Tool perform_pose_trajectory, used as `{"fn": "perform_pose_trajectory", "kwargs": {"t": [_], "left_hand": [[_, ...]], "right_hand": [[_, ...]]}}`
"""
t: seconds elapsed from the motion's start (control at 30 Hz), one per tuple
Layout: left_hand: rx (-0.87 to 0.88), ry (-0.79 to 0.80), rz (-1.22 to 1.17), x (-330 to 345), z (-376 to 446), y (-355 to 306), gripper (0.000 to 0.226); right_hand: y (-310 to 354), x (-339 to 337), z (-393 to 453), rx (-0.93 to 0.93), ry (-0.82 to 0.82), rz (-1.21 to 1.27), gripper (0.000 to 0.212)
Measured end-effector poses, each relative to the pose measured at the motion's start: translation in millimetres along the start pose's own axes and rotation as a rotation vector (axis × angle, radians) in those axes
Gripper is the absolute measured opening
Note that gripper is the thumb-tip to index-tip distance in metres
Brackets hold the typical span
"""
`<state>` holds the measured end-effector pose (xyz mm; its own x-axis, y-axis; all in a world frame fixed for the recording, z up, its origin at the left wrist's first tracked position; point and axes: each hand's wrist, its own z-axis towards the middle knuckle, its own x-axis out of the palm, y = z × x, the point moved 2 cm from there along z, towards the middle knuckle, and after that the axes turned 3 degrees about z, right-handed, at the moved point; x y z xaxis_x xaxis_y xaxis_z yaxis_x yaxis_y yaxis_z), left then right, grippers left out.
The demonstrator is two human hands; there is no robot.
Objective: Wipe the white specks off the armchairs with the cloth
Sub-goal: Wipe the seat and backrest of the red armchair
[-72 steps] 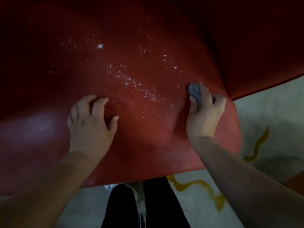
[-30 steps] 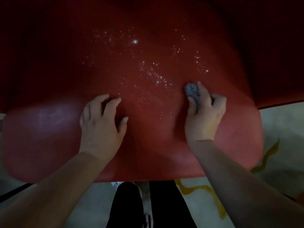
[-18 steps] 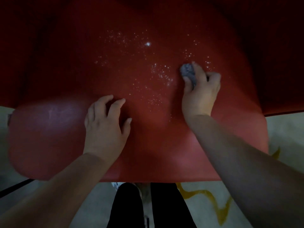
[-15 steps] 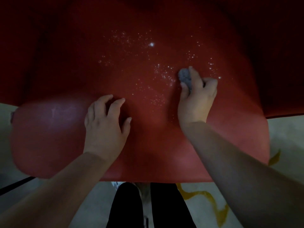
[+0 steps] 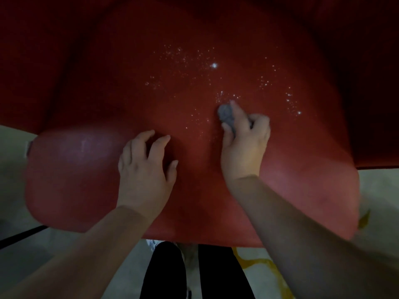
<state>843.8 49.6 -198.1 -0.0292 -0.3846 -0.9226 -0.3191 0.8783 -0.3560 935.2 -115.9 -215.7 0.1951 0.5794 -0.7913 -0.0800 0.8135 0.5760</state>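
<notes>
The cloth point(image 5: 225, 115) is a small grey wad, likely soft and light, best kept bunched under the fingertips as now. The right hand point(image 5: 244, 143) pinches it against the red armchair point(image 5: 302, 186), just past the picture's centre toward 1 o'clock. The left hand point(image 5: 144, 167) rests on the seat, fingers loosely bent, holding nothing. One cloth, one armchair clearly seen, two hands; white specks point(image 5: 213, 65) too many to count, scattered toward 12 and 2 o'clock.

Dim light, pale floor point(image 5: 384, 190) with yellow wavy marking point(image 5: 259, 261), black strip point(image 5: 21, 236) at left
</notes>
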Motion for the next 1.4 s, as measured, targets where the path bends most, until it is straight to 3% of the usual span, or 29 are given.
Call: {"fn": "perform_pose_trajectory", "kwargs": {"t": [0.13,0.27,0.37,0.53,0.6,0.77,0.97,1.03,1.17,1.33,1.4], "left_hand": [[-0.003,-0.014,-0.003,-1,0,-1,0.052],[-0.005,0.004,-0.005,-3,0,0,0.053],[-0.009,0.012,0.000,-2,1,0,0.053],[-0.036,-0.010,0.006,-2,0,-4,0.051],[-0.043,-0.021,-0.010,-1,1,-6,0.047],[-0.086,-0.072,-0.034,-1,4,-5,0.038],[-0.117,-0.094,-0.023,1,6,-11,0.037],[-0.122,-0.104,-0.028,2,5,-11,0.037],[-0.122,-0.103,-0.042,1,7,-8,0.037],[-0.169,-0.112,-0.038,-3,6,1,0.040],[-0.161,-0.110,-0.032,-4,6,3,0.041]], "right_hand": [[-8,-16,-29,-0.193,0.170,-0.001,0.045],[-36,-26,-5,-0.068,0.039,-0.064,0.042],[-19,-15,-6,0.027,-0.022,-0.040,0.042],[10,0,-31,-0.194,0.192,0.044,0.044],[-5,-6,-14,-0.218,0.177,0.019,0.043],[-23,-15,10,-0.061,0.063,-0.004,0.042],[3,-4,-21,-0.307,0.301,0.061,0.041],[-9,-10,-10,-0.326,0.291,0.051,0.041],[-28,-22,-11,-0.184,0.178,0.014,0.043],[17,4,-31,-0.357,0.375,0.106,0.042],[25,16,-4,-0.373,0.338,0.105,0.042]]}}
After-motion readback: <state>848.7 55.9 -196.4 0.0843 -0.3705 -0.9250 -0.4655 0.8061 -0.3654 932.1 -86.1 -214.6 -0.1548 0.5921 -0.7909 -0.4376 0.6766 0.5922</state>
